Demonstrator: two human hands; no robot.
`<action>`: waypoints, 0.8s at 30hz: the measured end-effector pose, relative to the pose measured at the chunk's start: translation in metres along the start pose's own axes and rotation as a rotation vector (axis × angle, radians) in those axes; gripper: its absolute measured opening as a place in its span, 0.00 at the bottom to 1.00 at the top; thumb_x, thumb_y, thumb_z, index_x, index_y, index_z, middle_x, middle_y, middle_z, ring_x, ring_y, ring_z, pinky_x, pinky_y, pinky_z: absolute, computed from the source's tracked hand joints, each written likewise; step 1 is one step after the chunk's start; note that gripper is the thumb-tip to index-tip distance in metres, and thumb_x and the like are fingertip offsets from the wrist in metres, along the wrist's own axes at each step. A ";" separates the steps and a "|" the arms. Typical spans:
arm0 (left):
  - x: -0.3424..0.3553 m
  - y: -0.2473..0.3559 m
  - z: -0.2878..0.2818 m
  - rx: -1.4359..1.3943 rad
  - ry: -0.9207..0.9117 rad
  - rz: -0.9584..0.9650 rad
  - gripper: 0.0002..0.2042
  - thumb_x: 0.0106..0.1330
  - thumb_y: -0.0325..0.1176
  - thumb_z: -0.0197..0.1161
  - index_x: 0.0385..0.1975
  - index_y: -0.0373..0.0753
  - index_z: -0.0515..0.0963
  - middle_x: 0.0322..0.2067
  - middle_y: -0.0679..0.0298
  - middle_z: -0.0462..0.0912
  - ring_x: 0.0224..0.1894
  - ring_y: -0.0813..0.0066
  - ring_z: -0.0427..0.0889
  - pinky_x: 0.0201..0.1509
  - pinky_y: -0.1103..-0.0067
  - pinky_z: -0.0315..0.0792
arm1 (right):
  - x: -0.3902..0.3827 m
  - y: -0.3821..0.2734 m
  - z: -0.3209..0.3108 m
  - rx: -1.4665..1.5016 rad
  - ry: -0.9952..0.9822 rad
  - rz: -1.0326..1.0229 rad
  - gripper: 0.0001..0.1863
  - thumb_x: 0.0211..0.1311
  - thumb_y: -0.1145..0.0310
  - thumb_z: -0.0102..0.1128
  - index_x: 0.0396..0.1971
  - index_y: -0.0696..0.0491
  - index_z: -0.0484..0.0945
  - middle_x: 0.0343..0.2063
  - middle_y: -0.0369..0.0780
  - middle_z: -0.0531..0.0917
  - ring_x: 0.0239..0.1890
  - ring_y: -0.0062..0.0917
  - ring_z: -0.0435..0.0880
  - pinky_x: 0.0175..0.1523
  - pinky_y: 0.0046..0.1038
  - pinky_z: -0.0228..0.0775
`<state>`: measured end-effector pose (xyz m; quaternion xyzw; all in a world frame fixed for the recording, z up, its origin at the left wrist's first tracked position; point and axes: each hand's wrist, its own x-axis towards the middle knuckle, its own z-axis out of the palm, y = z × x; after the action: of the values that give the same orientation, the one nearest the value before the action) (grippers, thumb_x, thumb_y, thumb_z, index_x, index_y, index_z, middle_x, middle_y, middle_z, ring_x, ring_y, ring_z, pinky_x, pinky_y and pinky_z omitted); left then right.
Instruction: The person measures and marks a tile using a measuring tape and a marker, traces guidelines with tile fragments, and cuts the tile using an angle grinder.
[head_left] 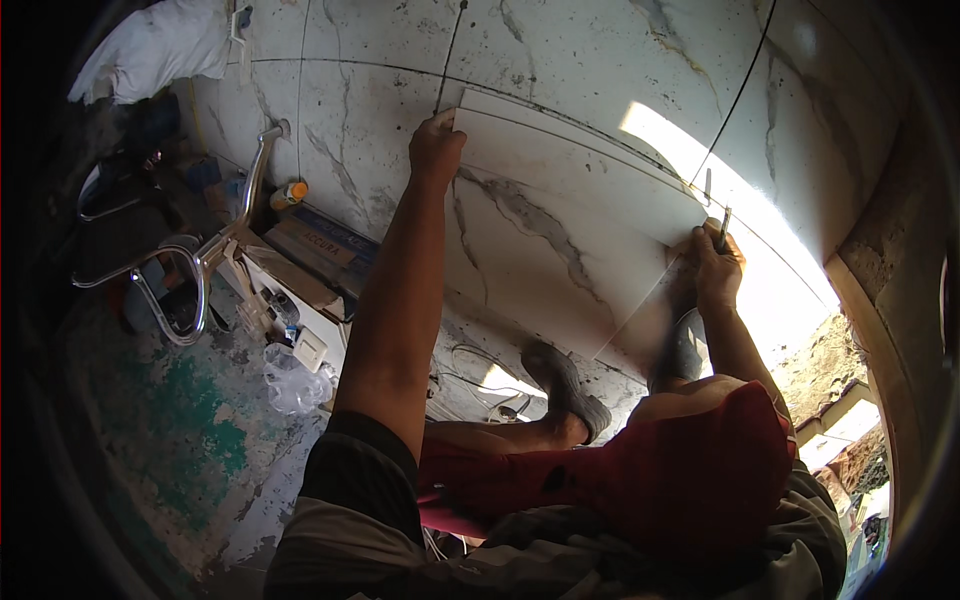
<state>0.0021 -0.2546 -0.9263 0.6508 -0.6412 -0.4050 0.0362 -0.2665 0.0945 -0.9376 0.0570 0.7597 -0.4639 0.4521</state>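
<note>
**Left hand and right hand are gripping a pale panel**

The left fingers are closing around the panel's upper left corner. The right fingers are clasping its right end, with a slim stick-like object sticking up beside them. The panel is slanting downward to the right in front of a marbled wall; its lower limit is merging with the veined surface below, so I cannot tell where it is ending. Sunlight is glaring beside the right hand.

Below, two dark shoes are standing near the wall's foot, and red clothing is covering the lap. Farther left, a cardboard box is lying near an orange-capped bottle and a bent metal frame. A clear plastic bag is resting nearer the person, while a white cloth is hanging at upper left.
</note>
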 end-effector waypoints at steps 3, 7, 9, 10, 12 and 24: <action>0.002 -0.003 -0.003 0.030 0.000 0.012 0.25 0.49 0.31 0.59 0.52 0.36 0.78 0.41 0.57 0.84 0.43 0.64 0.83 0.51 0.74 0.72 | -0.002 -0.002 0.002 0.006 -0.008 0.035 0.09 0.64 0.72 0.60 0.42 0.58 0.82 0.28 0.33 0.83 0.31 0.14 0.78 0.38 0.17 0.70; 0.001 0.000 -0.001 0.006 0.006 -0.009 0.24 0.49 0.31 0.59 0.51 0.35 0.78 0.42 0.56 0.84 0.44 0.63 0.83 0.51 0.74 0.72 | 0.000 0.001 0.000 0.003 -0.004 0.034 0.09 0.64 0.72 0.60 0.42 0.58 0.82 0.28 0.33 0.83 0.30 0.14 0.78 0.36 0.17 0.71; 0.001 0.001 -0.002 0.021 -0.006 -0.009 0.24 0.50 0.31 0.59 0.50 0.35 0.78 0.42 0.54 0.83 0.44 0.63 0.83 0.50 0.74 0.72 | 0.000 0.001 0.000 -0.016 0.009 0.032 0.09 0.65 0.72 0.60 0.42 0.58 0.82 0.28 0.33 0.83 0.29 0.14 0.78 0.35 0.17 0.71; 0.001 0.002 -0.003 0.021 -0.004 -0.008 0.24 0.50 0.31 0.59 0.50 0.35 0.78 0.42 0.54 0.83 0.44 0.63 0.83 0.50 0.74 0.72 | 0.000 0.002 0.000 -0.007 0.009 0.041 0.09 0.65 0.72 0.60 0.42 0.58 0.82 0.28 0.32 0.83 0.28 0.14 0.78 0.34 0.18 0.71; 0.000 0.003 -0.003 0.049 0.018 0.041 0.24 0.50 0.32 0.58 0.50 0.35 0.79 0.42 0.54 0.83 0.44 0.63 0.83 0.50 0.74 0.72 | 0.001 0.003 -0.001 0.001 0.008 0.048 0.09 0.65 0.71 0.60 0.42 0.58 0.82 0.27 0.32 0.83 0.28 0.14 0.78 0.33 0.18 0.71; -0.001 -0.002 0.002 0.062 -0.027 0.081 0.24 0.51 0.32 0.58 0.51 0.36 0.78 0.44 0.52 0.81 0.46 0.60 0.81 0.52 0.71 0.71 | 0.002 0.003 -0.002 0.040 -0.003 0.031 0.09 0.64 0.72 0.62 0.42 0.59 0.81 0.27 0.33 0.83 0.28 0.14 0.78 0.34 0.18 0.71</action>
<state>0.0031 -0.2528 -0.9281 0.6198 -0.6795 -0.3919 0.0239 -0.2670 0.0969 -0.9407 0.0771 0.7486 -0.4721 0.4590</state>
